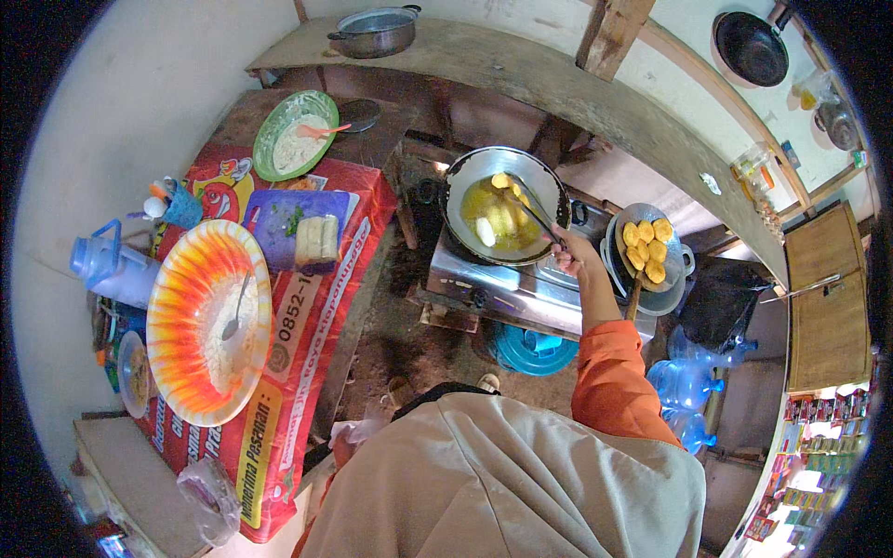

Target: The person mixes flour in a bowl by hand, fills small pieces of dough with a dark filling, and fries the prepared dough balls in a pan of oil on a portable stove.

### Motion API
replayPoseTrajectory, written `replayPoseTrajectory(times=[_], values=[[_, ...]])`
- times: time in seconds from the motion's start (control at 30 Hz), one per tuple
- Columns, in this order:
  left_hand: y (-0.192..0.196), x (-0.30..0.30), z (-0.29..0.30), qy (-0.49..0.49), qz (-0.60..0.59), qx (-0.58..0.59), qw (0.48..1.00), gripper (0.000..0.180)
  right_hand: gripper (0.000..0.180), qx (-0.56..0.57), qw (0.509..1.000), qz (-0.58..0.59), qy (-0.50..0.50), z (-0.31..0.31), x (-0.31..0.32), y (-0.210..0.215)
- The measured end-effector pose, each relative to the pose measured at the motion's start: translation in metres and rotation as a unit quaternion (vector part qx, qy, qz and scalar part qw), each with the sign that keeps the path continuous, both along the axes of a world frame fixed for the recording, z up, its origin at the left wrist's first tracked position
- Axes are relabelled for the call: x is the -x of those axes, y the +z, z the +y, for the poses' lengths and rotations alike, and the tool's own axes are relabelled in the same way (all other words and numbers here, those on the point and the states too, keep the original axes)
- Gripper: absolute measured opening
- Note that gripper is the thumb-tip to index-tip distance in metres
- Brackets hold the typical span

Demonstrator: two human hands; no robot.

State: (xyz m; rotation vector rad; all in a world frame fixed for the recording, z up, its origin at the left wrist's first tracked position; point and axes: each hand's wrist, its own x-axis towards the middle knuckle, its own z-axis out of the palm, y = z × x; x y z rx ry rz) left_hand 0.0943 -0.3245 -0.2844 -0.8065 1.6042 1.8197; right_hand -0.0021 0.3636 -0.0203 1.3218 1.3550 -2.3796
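Dark tongs (537, 219) in the grasp of right fingers (561, 245) above a wok (462, 181), tips indistinct, left hand unseen.

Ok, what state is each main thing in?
Left hand: not in view
Right hand: closed around tongs
Tongs: angled over wok
Wok: holding oil and frying pieces
Strainer: loaded with golden pieces
Green bowl: pale mixture, orange spoon inside
Orange bowl: grey spoon in white mixture
Black pan: hanging

A gap separates table (393, 139) and wok (516, 166); a strainer (645, 213) crowds rightward.
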Motion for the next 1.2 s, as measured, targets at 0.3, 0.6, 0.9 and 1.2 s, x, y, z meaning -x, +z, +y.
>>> replayPoseTrajectory(times=[0.3,0.6,0.9,1.2], values=[[-0.001,0.005,0.009,0.06,-0.051,-0.081,0.994,0.038,0.039,0.124,0.983,0.091,-0.096,0.008,-0.042,0.001],[-0.008,0.022,0.028,0.082,-0.039,-0.128,0.988,0.036,0.038,0.145,0.977,0.088,-0.13,0.012,-0.076,-0.005],[-0.017,0.024,0.008,-0.39,0.291,0.4,0.777,0.053,0.038,-0.17,0.981,-0.045,-0.081,-0.003,-0.078,0.021],[-0.009,-0.001,0.008,-0.322,0.36,0.394,0.782,0.055,0.038,-0.635,0.705,-0.244,0.2,-0.039,-0.061,0.047]])
